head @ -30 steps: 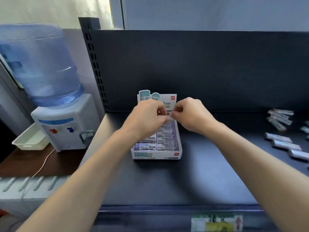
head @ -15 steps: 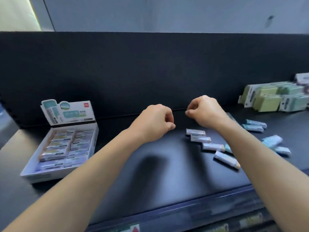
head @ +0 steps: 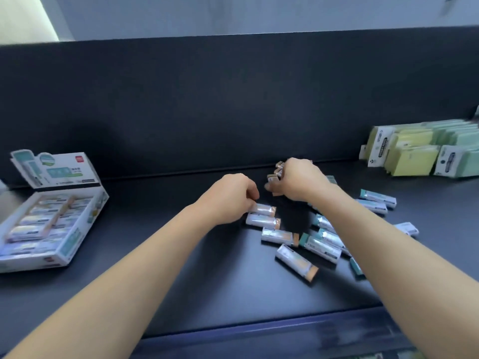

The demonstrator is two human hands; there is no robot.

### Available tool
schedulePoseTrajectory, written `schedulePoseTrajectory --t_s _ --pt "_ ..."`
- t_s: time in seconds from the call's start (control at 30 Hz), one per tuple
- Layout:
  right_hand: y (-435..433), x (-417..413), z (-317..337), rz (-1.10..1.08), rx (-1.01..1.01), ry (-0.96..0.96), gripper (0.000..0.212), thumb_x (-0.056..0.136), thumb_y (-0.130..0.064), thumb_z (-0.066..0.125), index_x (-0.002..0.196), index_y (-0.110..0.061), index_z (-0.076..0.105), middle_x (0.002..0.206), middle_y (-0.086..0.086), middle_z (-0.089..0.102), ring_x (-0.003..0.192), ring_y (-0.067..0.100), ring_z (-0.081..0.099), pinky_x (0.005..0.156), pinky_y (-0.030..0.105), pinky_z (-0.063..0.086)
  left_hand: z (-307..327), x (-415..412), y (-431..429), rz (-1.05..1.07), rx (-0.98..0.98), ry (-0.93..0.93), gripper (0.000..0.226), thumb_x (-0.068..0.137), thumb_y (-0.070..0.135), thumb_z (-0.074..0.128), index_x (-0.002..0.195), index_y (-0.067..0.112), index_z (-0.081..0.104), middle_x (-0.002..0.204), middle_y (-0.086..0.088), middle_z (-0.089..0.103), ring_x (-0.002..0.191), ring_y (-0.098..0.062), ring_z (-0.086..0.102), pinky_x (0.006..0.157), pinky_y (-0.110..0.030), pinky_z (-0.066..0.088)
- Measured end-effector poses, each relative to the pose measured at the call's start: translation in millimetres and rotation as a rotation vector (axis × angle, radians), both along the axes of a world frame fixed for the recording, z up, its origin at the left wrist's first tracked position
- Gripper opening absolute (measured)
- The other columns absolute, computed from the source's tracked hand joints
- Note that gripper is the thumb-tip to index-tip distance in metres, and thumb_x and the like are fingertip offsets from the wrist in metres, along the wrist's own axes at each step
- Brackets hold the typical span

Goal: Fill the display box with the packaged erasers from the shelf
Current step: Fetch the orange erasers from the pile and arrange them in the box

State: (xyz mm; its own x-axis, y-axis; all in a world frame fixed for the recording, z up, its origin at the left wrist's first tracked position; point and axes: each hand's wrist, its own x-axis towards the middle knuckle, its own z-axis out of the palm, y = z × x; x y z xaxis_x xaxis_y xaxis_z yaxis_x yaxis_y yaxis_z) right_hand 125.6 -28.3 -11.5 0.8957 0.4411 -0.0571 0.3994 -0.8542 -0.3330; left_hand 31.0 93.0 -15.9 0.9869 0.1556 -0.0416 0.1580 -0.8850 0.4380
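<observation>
Head view: the right hand (head: 298,182) is curled tight round a bunch (head: 275,174) of orange-ended erasers, held over the shelf (head: 181,281). The left hand (head: 230,200) pinches the end of one eraser (head: 262,210) lying flat. Loose erasers (head: 321,246) lie scattered under the right forearm. The box (head: 77,237) sits far left, partly filled. Its header card (head: 59,168) shows a red logo, but the lettering is too blurred to read.

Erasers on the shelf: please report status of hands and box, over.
Right hand holds bunch of erasers. Left hand pinches one eraser on the shelf. Box at left partly filled. No obstacle seen toward box.
</observation>
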Motion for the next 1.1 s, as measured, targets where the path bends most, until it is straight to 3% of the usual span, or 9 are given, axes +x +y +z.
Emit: schedulePoseTrajectory --t_s 0.13,0.33,0.43,0.53,0.6,0.7,0.83,0.93,1.1 --pt "5.6 3.4 -3.5 0.027 -0.027 -0.014 0.035 0.082 -0.036 0.069 0.07 -0.012 0.045 0.085 0.008 0.054 0.082 0.03 0.056 0.067 0.03 0.042 1.8 0.5 -3.4 0.022 0.005 0.032 0.023 0.085 0.018 0.064 0.108 0.015 0.068 0.084 0.005 0.057 0.081 -0.016 0.056 0.07 -0.022 0.039" --pt "-0.4 0.8 -1.5 0.018 -0.008 0.021 0.029 0.089 -0.027 0.061 0.072 -0.01 0.045 0.085 0.009 0.054 0.079 0.028 0.052 0.067 0.028 0.041 2.3 -4.3 -3.0 -0.01 -0.004 0.013 0.01 0.082 0.017 0.067 0.092 0.015 0.07 0.071 0.012 0.051 0.073 -0.012 0.051 0.056 -0.019 0.036" --pt "-6.1 -4.7 1.2 0.026 0.044 0.024 0.037 0.091 -0.028 0.059 0.064 -0.012 0.04 0.086 0.008 0.053 0.081 0.025 0.05 0.068 0.026 0.039 3.7 -13.8 4.2 -0.003 -0.043 -0.046 0.005 0.08 0.015 0.068 0.085 0.016 0.067 0.07 0.012 0.05 0.066 -0.008 0.047 0.054 -0.019 0.034" --pt "-0.9 -13.2 5.7 -0.003 0.142 0.008 0.026 0.091 -0.029 0.058 0.086 -0.004 0.059 0.095 0.013 0.063 0.087 0.032 0.059 0.069 0.029 0.044 9.0 -29.0 15.5 0.028 -0.113 -0.119 0.005 0.078 0.012 0.067 0.082 0.014 0.066 0.068 0.009 0.054 0.059 -0.006 0.046 0.051 -0.018 0.035" --pt "9.3 -25.3 12.8 -0.009 0.192 0.003 0.023 0.089 -0.024 0.059 0.098 -0.002 0.062 0.096 0.015 0.062 0.088 0.032 0.059 0.07 0.03 0.042 13.7 -41.7 26.7 0.056 -0.147 -0.172 0.004 0.078 0.011 0.067 0.081 0.014 0.065 0.071 0.007 0.056 0.059 -0.006 0.048 0.049 -0.016 0.035" --pt "32.3 -46.9 22.0 0.026 0.253 -0.03 0.011 0.087 -0.022 0.06 0.092 -0.012 0.058 0.095 0.01 0.059 0.083 0.028 0.052 0.068 0.029 0.038 20.1 -65.3 46.2 0.122 -0.183 -0.245 0.003 0.079 0.013 0.066 0.081 0.013 0.065 0.076 0.004 0.06 0.064 -0.01 0.05 0.054 -0.02 0.036" --pt "72.4 -82.2 29.1 0.101 0.328 -0.049 0.014 0.088 -0.026 0.06 0.085 -0.015 0.053 0.087 0.005 0.056 0.077 0.025 0.05 0.063 0.028 0.033 23.7 -102.3 77.5 0.264 -0.225 -0.329 0.003 0.079 0.013 0.064 0.082 0.012 0.063 0.075 0.006 0.057 0.068 -0.013 0.052 0.057 -0.023 0.04" --pt "102.7 -110.9 32.3 0.178 0.359 -0.057 0.013 0.086 -0.026 0.062 0.085 -0.014 0.056 0.084 0.002 0.058 0.077 0.024 0.053 0.059 0.028 0.035 21.9 -128.3 99.3 0.374 -0.284 -0.407 0.011 0.082 0.021 0.063 0.086 0.013 0.056 0.078 0.004 0.057 0.074 -0.018 0.054 0.065 -0.031 0.044" --pt "149.0 -148.6 31.3 0.257 0.407 -0.078 0.013 0.086 -0.026 0.063 0.084 -0.015 0.056 0.089 0.003 0.062 0.08 0.024 0.058 0.064 0.029 0.043 15.7 -169.7 134.2 0.496 -0.319 -0.525 0.022 0.091 0.034 0.056 0.083 0.017 0.045 0.067 0.001 0.056 0.063 -0.017 0.048 0.06 -0.029 0.04"
